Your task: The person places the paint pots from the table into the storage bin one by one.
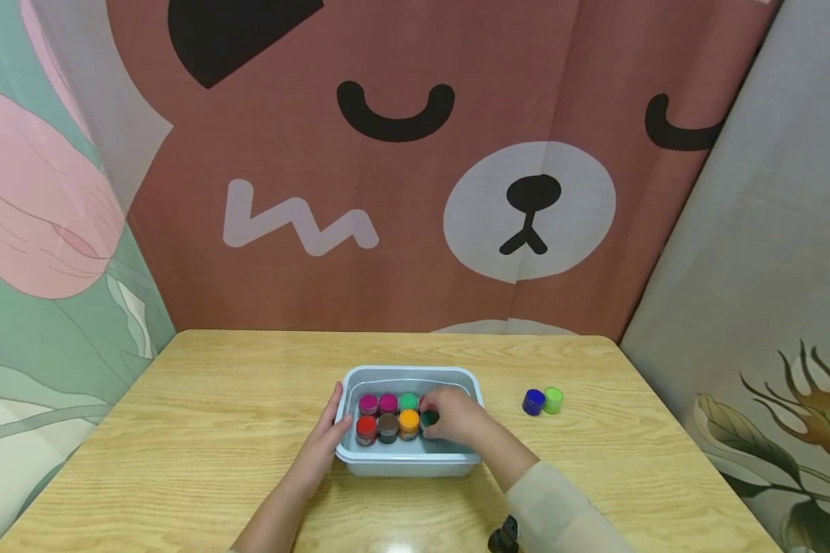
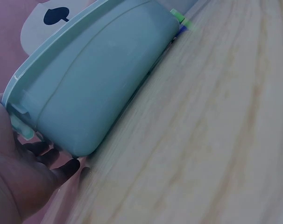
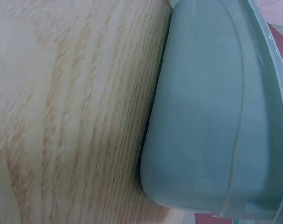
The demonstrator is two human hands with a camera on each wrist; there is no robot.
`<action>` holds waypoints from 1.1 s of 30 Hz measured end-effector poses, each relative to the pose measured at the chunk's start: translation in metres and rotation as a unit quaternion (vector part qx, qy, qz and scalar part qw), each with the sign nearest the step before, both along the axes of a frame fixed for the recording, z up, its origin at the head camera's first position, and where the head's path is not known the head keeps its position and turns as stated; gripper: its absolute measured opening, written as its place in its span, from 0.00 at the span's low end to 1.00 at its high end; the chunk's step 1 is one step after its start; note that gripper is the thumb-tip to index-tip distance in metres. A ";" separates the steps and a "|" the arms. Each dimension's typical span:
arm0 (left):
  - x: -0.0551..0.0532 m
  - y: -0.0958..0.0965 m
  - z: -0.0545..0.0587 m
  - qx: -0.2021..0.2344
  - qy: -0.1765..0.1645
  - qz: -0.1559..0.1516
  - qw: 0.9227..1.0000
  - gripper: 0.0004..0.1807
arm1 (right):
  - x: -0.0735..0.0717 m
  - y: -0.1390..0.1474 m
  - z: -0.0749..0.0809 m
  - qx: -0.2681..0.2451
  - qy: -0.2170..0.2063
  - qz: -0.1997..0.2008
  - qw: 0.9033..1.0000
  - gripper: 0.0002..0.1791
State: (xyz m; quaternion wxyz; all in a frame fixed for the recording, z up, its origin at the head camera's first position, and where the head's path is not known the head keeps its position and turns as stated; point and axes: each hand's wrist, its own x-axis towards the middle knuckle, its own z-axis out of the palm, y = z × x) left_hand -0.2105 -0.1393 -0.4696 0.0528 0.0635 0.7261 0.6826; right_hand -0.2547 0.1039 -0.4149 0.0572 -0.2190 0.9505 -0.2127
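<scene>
A light blue plastic tub [image 1: 415, 466] stands on the table, with two rows of small paint jars inside. The back row has two magenta jars [image 1: 388, 403], a green jar [image 1: 408, 402] and a reddish one mostly hidden by fingers. In front are a red jar [image 1: 366, 430], a brown jar [image 1: 388, 427] and an orange jar [image 1: 409, 424]. My left hand [image 1: 321, 444] grips the tub's left end, thumb over the rim and fingers outside below it. Reaching over the right rim, my right hand [image 1: 459, 418] pinches a dark green paint jar [image 1: 429, 419] at the front row's right end.
To the right of the tub, a blue jar [image 1: 533, 402] and a lime green jar [image 1: 552, 399] stand side by side on the wooden table [image 1: 235, 399]. A small black object [image 1: 503, 535] lies by the right sleeve. Printed curtains hang behind and at both sides.
</scene>
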 end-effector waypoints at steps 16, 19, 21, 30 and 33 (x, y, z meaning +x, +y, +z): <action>0.000 0.000 0.000 0.004 0.001 -0.001 1.000 0.36 | 0.007 0.011 0.018 -0.045 -0.052 -0.030 0.997 0.21; 0.000 0.000 0.000 0.004 0.002 -0.002 1.000 0.36 | 0.007 0.016 0.022 -0.055 -0.045 -0.033 0.997 0.21; 0.000 0.000 0.000 0.004 0.002 -0.003 1.000 0.36 | 0.007 0.019 0.025 -0.063 -0.045 -0.040 0.996 0.21; -0.001 0.000 -0.001 0.001 0.003 0.001 1.000 0.36 | 0.008 0.036 0.031 -0.100 -0.039 -0.088 0.990 0.22; -0.001 0.000 -0.002 0.001 0.002 0.001 1.000 0.36 | 0.008 0.044 0.032 -0.132 -0.044 -0.103 0.985 0.22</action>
